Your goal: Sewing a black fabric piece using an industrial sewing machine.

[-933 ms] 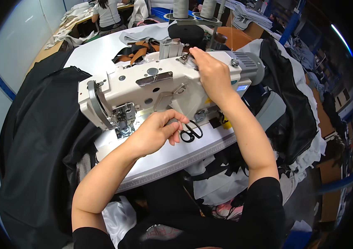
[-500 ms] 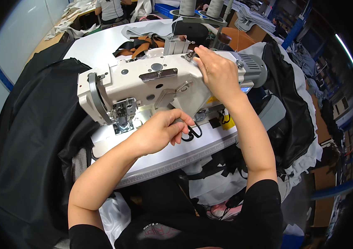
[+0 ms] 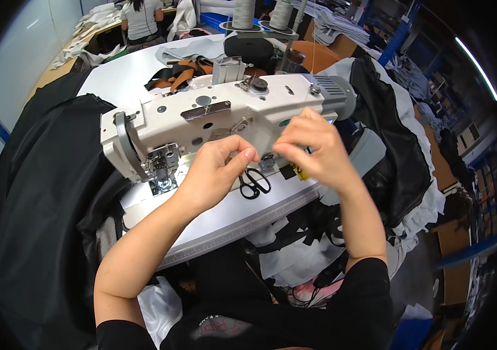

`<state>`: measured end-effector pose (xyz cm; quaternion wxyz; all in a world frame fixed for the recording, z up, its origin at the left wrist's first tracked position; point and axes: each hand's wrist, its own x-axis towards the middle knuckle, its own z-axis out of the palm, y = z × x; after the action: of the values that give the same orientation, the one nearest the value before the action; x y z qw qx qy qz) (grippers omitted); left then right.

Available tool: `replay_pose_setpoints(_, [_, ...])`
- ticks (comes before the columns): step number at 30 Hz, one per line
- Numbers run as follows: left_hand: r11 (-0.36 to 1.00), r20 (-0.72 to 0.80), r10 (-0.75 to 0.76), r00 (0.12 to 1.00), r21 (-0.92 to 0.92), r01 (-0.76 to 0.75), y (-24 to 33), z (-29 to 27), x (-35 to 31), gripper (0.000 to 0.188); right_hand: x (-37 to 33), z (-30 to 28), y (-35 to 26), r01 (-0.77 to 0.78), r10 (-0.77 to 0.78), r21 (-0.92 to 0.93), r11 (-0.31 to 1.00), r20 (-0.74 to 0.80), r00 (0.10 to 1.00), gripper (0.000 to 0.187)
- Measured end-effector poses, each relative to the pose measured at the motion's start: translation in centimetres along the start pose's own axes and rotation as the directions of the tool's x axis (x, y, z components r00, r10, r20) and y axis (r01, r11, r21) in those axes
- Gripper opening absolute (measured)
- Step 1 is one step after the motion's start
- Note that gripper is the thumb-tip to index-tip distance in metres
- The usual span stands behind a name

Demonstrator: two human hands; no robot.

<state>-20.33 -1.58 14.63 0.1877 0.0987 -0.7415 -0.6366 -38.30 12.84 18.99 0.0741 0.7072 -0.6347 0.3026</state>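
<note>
My left hand (image 3: 216,169) is raised in front of the white sewing machine (image 3: 172,119), thumb and forefinger pinched together. Facing it across a small gap, my right hand (image 3: 315,151) also has its fingers drawn into a pinch, slightly blurred. Whatever either pinch holds, if anything, is too small to make out. Black-handled scissors (image 3: 253,197) lie on the white machine table (image 3: 201,230), just below and right of the left fingertips. At the machine's left end, the lit needle and presser foot area (image 3: 162,172) shows no hand near it.
Black material (image 3: 44,192) drapes over the table's left side; more black and grey pieces (image 3: 391,175) hang at the right. Thread cones (image 3: 243,14) stand behind the machine, near brown and black strips (image 3: 181,73). A person (image 3: 141,20) sits at the far left.
My right hand has come down off the machine's top toward the left hand and now pinches. The left hand has risen slightly, uncovering more of the scissors. The view has shifted a little.
</note>
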Motion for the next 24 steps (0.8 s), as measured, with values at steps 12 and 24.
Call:
replay_pose_setpoints(12, [0.888,-0.007,-0.178,0.984,-0.433,0.157,-3.0,5.9,5.9,0.024,5.1,-5.9,8.3,-0.28,0.296,-0.155,0.947,0.089,0.951,0.014])
replay_pose_setpoints(24, [0.563,0.135,-0.351,0.927,-0.76,0.324,-3.2,10.9,12.2,0.027,5.9,-2.5,11.1,-0.025,0.002,-0.624,0.781,-0.037,0.999,0.022])
